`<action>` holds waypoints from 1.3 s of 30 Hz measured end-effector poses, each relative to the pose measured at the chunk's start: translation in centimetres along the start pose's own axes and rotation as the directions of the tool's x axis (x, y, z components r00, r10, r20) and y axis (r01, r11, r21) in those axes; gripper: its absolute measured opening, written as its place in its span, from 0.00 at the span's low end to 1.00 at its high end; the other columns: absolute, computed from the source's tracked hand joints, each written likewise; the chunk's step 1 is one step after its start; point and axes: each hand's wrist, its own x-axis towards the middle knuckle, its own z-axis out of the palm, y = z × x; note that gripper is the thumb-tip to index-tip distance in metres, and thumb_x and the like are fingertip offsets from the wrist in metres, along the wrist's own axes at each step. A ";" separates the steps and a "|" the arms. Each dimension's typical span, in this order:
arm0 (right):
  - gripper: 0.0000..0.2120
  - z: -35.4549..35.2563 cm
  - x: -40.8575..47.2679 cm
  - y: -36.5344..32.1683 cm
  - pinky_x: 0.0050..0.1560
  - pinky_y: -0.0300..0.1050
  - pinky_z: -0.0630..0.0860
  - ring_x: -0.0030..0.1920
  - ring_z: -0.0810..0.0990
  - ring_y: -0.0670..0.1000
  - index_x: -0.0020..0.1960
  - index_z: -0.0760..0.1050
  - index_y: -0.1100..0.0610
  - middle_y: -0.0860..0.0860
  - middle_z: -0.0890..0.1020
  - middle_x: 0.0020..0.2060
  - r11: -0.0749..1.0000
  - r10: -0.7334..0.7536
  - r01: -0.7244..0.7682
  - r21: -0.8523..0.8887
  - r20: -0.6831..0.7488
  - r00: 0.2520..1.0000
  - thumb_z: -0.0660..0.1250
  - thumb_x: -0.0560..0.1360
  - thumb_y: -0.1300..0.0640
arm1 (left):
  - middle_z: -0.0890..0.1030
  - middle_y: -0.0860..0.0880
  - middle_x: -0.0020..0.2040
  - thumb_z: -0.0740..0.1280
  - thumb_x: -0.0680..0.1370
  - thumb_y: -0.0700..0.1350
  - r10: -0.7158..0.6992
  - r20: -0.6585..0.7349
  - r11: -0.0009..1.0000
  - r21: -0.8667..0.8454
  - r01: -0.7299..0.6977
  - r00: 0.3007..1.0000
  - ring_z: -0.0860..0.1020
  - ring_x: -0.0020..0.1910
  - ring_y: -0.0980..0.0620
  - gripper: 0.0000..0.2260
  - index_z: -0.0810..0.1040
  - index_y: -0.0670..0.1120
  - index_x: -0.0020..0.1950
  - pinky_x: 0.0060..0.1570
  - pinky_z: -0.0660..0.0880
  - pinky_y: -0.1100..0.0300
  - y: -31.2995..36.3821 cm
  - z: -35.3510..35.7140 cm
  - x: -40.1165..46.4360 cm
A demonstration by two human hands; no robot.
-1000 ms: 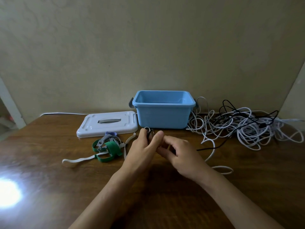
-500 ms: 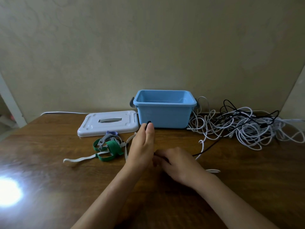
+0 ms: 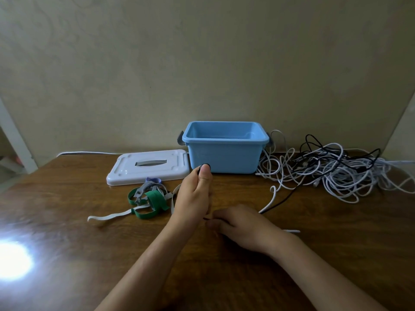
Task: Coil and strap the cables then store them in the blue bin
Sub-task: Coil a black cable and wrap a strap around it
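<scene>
An open blue bin (image 3: 224, 151) stands at the back of the wooden table. To its right lies a tangled heap of white and black cables (image 3: 332, 171). My left hand (image 3: 195, 194) pinches a loop of thin black cable (image 3: 280, 199) just in front of the bin, thumb on top. Lower down, my right hand (image 3: 240, 225) grips the same black cable near the table, and the strand trails right toward the heap. A white cable end (image 3: 272, 194) curls beside it. Green, white and grey straps (image 3: 148, 198) lie left of my left hand.
The bin's white lid (image 3: 148, 167) lies flat to the left of the bin. A white cord (image 3: 85, 152) runs along the table's back edge. A bright glare spot (image 3: 11, 261) sits on the table at the front left. A wall stands close behind.
My left hand has risen and moved toward the bin with the black loop. My right hand has dropped lower and nearer, drawing the black cable out from the heap.
</scene>
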 end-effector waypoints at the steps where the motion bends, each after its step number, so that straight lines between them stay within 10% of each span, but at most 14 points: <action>1: 0.17 -0.4 -0.1 0.3 0.43 0.48 0.72 0.41 0.78 0.46 0.42 0.76 0.47 0.46 0.81 0.39 1.000 0.017 -0.017 -0.001 0.000 1.000 0.58 0.82 0.39 | 0.68 0.54 0.29 0.54 0.85 0.53 0.000 0.027 1.000 0.021 -0.001 1.000 0.65 0.25 0.57 0.17 0.69 0.45 0.42 0.24 0.63 0.62 0.2 -0.3 0.1; 6: 0.15 -2.8 -1.1 2.2 0.41 0.45 0.71 0.41 0.77 0.42 0.42 0.77 0.47 0.45 0.80 0.39 0.997 0.072 -0.072 0.006 -0.122 0.990 0.62 0.80 0.38 | 0.70 0.55 0.28 0.55 0.85 0.54 -0.074 0.229 0.947 0.321 -0.004 0.971 0.67 0.24 0.59 0.18 0.73 0.45 0.42 0.25 0.64 0.66 0.6 -1.9 0.3; 15: 0.19 -3.2 -1.4 2.5 0.33 0.37 0.67 0.30 0.76 0.42 0.37 0.75 0.46 0.45 0.78 0.30 0.992 0.121 -0.089 0.088 -0.482 0.868 0.61 0.77 0.33 | 0.80 0.56 0.40 0.54 0.84 0.56 0.064 0.157 0.854 0.502 -0.136 0.985 0.77 0.40 0.61 0.18 0.82 0.53 0.47 0.40 0.71 0.63 -0.5 -1.2 0.4; 20: 0.12 -2.6 -1.1 2.3 0.34 0.34 0.63 0.36 0.76 0.37 0.45 0.78 0.46 0.34 0.78 0.33 0.982 0.109 -0.024 0.185 -0.464 0.879 0.61 0.83 0.45 | 0.85 0.52 0.40 0.54 0.84 0.57 -0.006 0.188 0.845 0.526 -0.096 0.982 0.80 0.40 0.58 0.21 0.83 0.51 0.42 0.43 0.73 0.61 -1.2 -0.8 0.4; 30: 0.23 -3.4 -1.5 3.0 0.31 0.40 0.68 0.30 0.75 0.45 0.36 0.73 0.49 0.47 0.76 0.28 0.981 0.173 -0.194 0.010 -0.502 0.848 0.57 0.78 0.33 | 0.76 0.51 0.33 0.52 0.82 0.60 -0.008 0.224 0.805 0.580 -0.127 0.975 0.74 0.33 0.53 0.22 0.74 0.50 0.36 0.38 0.69 0.54 -0.7 -0.7 0.1; 39: 0.15 -4.3 -1.8 3.9 0.38 0.41 0.68 0.38 0.75 0.42 0.42 0.73 0.47 0.45 0.77 0.37 0.975 0.167 -0.216 -0.057 -0.459 0.873 0.57 0.83 0.43 | 0.78 0.49 0.37 0.52 0.84 0.59 0.029 0.073 0.824 0.563 -0.065 0.997 0.76 0.36 0.53 0.22 0.74 0.46 0.42 0.35 0.68 0.59 -0.9 -1.3 0.5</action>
